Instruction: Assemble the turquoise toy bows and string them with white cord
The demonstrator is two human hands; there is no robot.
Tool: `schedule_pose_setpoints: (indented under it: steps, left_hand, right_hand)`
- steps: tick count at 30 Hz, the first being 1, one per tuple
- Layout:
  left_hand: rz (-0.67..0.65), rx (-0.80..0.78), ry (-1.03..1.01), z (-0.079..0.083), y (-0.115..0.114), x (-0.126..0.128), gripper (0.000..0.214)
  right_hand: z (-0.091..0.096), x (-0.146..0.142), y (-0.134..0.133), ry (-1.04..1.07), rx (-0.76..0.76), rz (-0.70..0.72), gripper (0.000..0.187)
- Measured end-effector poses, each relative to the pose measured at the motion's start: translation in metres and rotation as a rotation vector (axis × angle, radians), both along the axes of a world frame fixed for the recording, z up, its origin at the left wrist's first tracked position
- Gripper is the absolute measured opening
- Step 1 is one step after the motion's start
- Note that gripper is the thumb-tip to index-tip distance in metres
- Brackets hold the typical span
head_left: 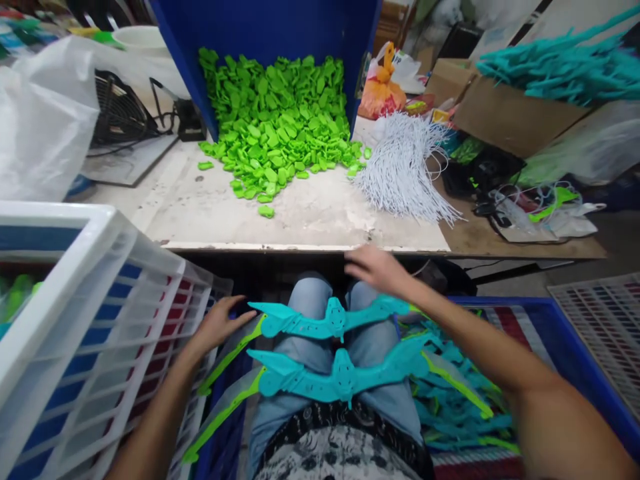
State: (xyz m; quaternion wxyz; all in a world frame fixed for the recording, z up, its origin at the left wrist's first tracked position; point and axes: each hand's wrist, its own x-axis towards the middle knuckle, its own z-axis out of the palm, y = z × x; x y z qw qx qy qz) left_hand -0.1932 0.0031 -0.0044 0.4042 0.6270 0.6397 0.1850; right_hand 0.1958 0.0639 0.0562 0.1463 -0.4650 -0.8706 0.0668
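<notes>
Two teal plastic bow-shaped parts, an upper one (334,319) and a lower one (343,377), lie crosswise on the lap, one behind the other. Strips of lime green and clear plastic extend from their ends. My left hand (220,325) is at the left tip of the upper part, thumb and fingers apart; whether it touches the tip is unclear. Over the table's front edge, my right hand (376,268) hovers with fingers loosely stretched and nothing visible in them. Its forearm passes above the right end of the upper part.
Lime green pieces (280,133) spill from a blue bin (270,27) onto the table (310,217). White cords (405,167) lie to its right. A white crate (115,280) stands left; a blue-rimmed crate (565,347) with teal parts is right. A cardboard box (515,117) stands behind.
</notes>
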Motion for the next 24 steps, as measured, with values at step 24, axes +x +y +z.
schedule_pose_setpoints:
  steps: [24]
  left_hand:
    - [-0.529,0.796,0.454,-0.034,-0.015,0.165,0.067]
  right_hand:
    - [0.004,-0.023,0.354,0.259,-0.164,-0.792,0.083]
